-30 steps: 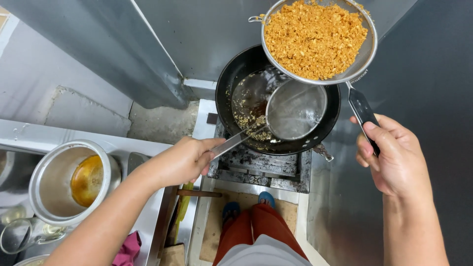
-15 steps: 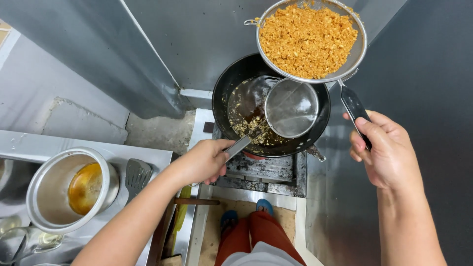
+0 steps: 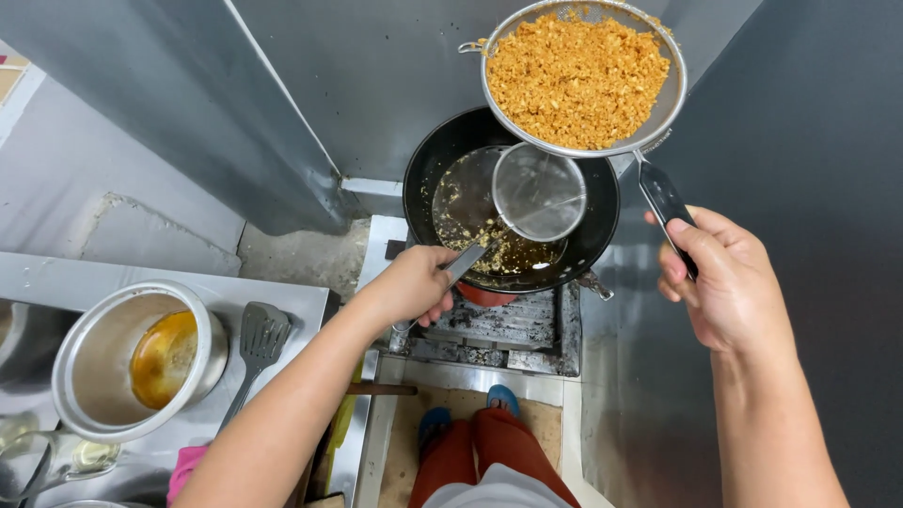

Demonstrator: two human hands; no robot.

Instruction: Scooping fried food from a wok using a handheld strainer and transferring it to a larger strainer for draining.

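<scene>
- At upper centre of the frame, your right hand is closed around the black handle of the large round wire-mesh strainer, heaped with golden-brown fried crumbs; it hangs above the far rim of the black round wok.
- Your left hand is wrapped around the flat metal handle of the small fine-mesh skimmer, whose bowl sits low inside the wok, over dark oil with crumbs collected at the near side.
- Judgement: keep the loaded strainer level and over the wok so drips fall back into the oil, not onto the grey metal burner grate.
- Sweep the skimmer slowly toward the near-side crumbs; a fast pass would likely scatter them or splash.
- Lift, pause to drain, then tip gently into the strainer.
- Lower left of frame: steel pot holding amber oil and a slotted metal spatula, well apart from both hands.
</scene>
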